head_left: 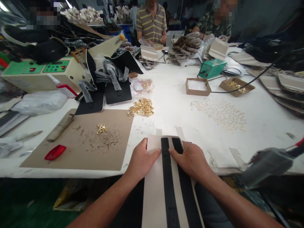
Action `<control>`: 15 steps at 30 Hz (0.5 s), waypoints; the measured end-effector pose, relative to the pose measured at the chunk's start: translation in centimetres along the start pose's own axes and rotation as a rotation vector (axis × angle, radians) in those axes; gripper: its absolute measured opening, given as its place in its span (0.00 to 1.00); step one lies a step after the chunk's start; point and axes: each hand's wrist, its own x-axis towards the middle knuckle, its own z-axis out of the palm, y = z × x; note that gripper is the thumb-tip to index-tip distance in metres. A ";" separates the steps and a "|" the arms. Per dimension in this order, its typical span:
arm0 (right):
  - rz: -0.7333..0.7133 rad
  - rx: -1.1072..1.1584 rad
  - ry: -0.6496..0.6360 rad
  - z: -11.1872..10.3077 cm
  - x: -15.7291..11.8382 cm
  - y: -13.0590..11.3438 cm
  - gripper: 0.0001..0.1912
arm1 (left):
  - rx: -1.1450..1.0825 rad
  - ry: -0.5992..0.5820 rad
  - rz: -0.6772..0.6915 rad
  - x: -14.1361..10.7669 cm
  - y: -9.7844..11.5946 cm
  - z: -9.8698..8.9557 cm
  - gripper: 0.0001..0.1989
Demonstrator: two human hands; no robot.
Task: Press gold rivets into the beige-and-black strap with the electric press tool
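A long beige panel (153, 190) with two black strips (169, 183) running down it lies across the table's front edge toward me. My left hand (143, 158) grips its left side, thumb pressed on the beige face beside the first strip. On the right, my right hand (192, 158) clasps the other edge, its thumb reaching over to the first black strip. The fingers beneath the panel are hidden. Ahead of my hands, a pile of gold metal fittings (142, 107) sits on the white table (166, 91).
A brown board (95, 158) at left carries a red plastic piece (55, 152), a few gold rings (102, 128) and scraps. Cardboard boxes (198, 91) and a green device (212, 68) stand at right. Two people (152, 23) work across the table. A grey tool (268, 167) hangs at right.
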 end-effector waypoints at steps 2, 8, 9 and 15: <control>0.011 -0.011 -0.009 0.1 0.1 0.0 0.14 | 0.002 -0.007 0.000 0.1 0.1 -0.1 0.15; 0.012 -0.082 -0.015 0.3 0.4 -0.1 0.15 | 0.002 -0.029 -0.004 0.5 -0.2 -0.1 0.15; 0.013 -0.087 -0.023 0.3 0.4 -0.1 0.15 | -0.003 -0.037 -0.002 0.6 -0.2 -0.1 0.15; 0.004 -0.102 -0.052 0.5 0.6 0.0 0.15 | 0.036 -0.058 0.004 0.6 -0.3 -0.1 0.18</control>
